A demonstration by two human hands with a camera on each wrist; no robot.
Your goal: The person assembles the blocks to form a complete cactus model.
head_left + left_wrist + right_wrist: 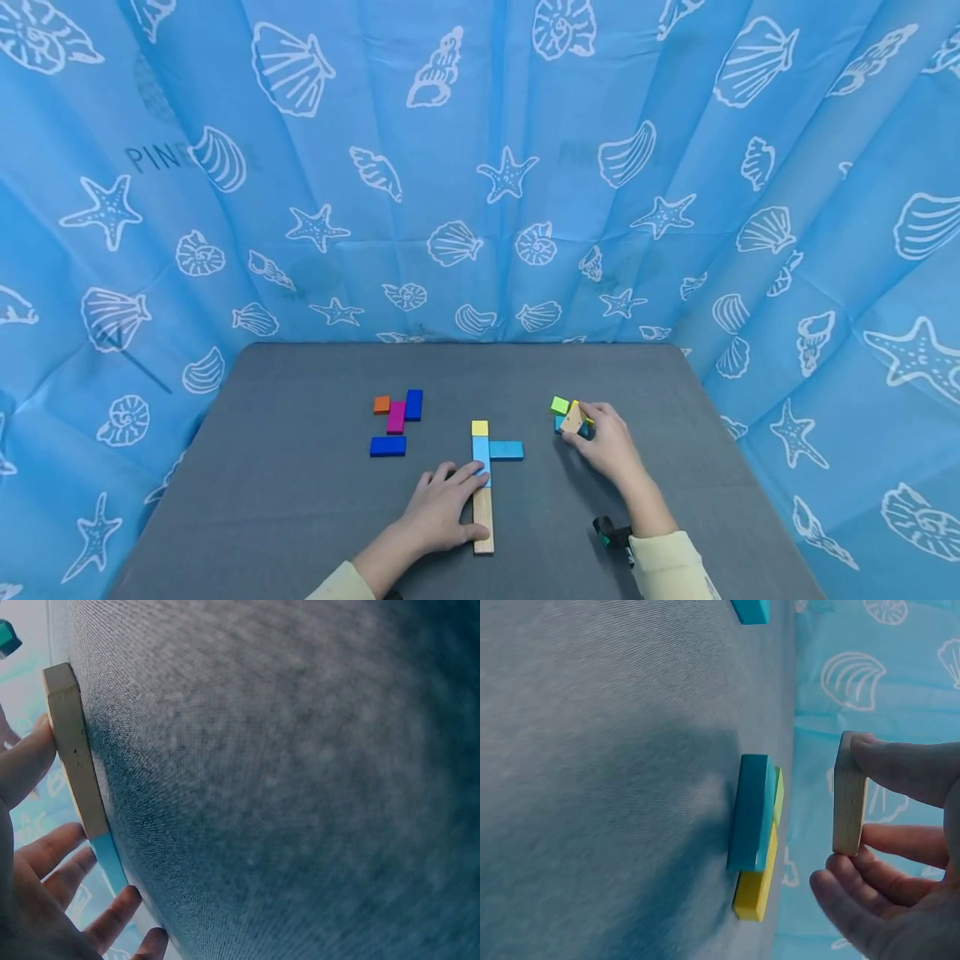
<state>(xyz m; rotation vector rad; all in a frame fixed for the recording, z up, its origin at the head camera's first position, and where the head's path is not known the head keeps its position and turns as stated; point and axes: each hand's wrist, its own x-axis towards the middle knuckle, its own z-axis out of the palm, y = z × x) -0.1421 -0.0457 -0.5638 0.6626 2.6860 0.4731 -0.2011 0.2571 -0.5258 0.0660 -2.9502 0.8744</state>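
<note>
Over the gray counter [300, 517], my right hand [609, 450] pinches a small wooden block [572, 419] between thumb and fingers, clear of the surface. Below that hand lie a teal block [751, 814] and a yellow block [753, 892], with a lime block [559, 405] just past my fingertips. My left hand [444, 515] is loosely spread and grips nothing, its thumb against a long wooden block [483, 521] and its fingers at the light blue block [481, 450] joined to it end to end. Beyond those fingers sits a yellow cube [480, 427]; between my hands, a flat blue block [507, 451].
</note>
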